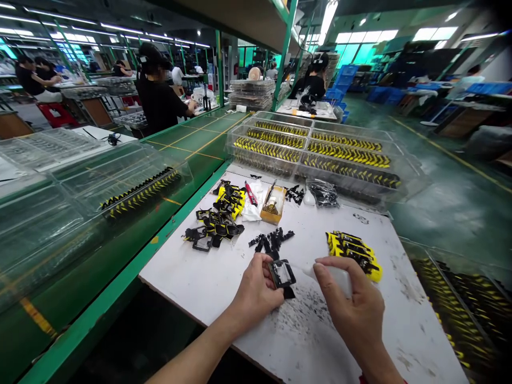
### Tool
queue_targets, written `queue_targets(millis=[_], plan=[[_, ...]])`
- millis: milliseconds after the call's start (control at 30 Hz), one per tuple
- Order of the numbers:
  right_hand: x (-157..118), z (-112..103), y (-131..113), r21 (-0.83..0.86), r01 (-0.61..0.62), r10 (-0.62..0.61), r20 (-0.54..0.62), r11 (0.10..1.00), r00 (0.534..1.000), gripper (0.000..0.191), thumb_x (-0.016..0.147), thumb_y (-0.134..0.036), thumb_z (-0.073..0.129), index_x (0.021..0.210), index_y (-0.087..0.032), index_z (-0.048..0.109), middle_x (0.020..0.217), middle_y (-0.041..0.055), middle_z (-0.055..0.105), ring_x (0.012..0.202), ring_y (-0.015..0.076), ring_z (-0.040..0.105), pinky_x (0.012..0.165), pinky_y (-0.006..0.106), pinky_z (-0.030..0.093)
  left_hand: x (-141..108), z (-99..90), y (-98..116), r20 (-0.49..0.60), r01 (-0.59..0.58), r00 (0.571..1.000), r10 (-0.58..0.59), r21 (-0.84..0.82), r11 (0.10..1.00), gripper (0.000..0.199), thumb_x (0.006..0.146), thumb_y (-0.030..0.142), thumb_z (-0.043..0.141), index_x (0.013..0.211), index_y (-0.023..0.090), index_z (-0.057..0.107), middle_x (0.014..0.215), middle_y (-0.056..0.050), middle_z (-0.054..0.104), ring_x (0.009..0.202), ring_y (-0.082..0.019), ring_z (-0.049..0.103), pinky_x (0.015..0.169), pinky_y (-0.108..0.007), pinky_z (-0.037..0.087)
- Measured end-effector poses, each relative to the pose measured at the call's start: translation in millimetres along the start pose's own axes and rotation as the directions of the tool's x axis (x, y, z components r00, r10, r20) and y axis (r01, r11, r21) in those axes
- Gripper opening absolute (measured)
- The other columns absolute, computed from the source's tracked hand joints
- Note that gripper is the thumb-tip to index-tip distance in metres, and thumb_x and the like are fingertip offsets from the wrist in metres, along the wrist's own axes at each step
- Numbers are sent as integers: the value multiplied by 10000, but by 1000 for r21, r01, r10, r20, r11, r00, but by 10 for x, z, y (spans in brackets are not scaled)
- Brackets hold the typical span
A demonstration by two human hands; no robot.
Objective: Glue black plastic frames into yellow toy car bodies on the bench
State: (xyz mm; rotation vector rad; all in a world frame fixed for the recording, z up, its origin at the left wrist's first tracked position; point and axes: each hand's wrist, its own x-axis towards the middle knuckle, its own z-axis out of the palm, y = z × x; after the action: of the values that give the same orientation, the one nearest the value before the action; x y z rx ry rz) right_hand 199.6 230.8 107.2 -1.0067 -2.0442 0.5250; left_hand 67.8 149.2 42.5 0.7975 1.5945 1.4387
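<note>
left hand (256,285): bare, with no glove or tape on the skin; the back of the hand is smooth, and the knuckles show as soft ridges.
left forearm (192,357): bare and slim, running from the wrist out past the lower edge of the view.
right hand (352,304): bare, with a thumbnail (320,261) trimmed short and fine creases over the finger joints.
right forearm (380,354): bare, tapering into the wrist and cut off by the lower edge of the view.
red fabric (362,380): a thin strip at the bottom edge beside the right forearm; too little shows to tell which garment it belongs to.
</note>
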Motion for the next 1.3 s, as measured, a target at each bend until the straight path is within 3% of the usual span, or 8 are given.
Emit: queue_targets(millis=[133,367,833,1300], plan=[[-28,54,13,30,88,-88,12,996,996,186,862,-389,572,825,-209,600,612,-28,620,306,63,375,321,221,304,-7,5,16,4,11,1000,-11,19,1000,518,616,72,671,1048,189,411,818,5,577,645,-110,574,553,-210,471],[-51,115,-42,47,30,-33,63,998,997,186,874,-388,554,823,-213,594,567,-41,582,304,64,319,313,238,233,-9,-12,5,13,0,1000,0,31,1000,534,619,90,676,1070,190,408,834,3,569,633,-104,558,551,-217,473],[-46,163,-53,24,-25,23,73,999,997,205,869,-405,550,831,-210,599,668,-14,640,320,66,350,339,248,265,-4,-6,4,-5,-7,1000,7,30,1000,528,607,107,685,1058,185,423,850,-7,579,642,-115,579,559,-235,494],[-33,158,-16,-2,37,-37,40,999,999,189,871,-380,556,822,-204,601,662,-23,631,332,63,384,341,231,291,-17,-23,35,13,11,1000,-11,30,999,526,609,99,673,1059,185,414,832,3,570,625,-105,567,543,-216,472]])
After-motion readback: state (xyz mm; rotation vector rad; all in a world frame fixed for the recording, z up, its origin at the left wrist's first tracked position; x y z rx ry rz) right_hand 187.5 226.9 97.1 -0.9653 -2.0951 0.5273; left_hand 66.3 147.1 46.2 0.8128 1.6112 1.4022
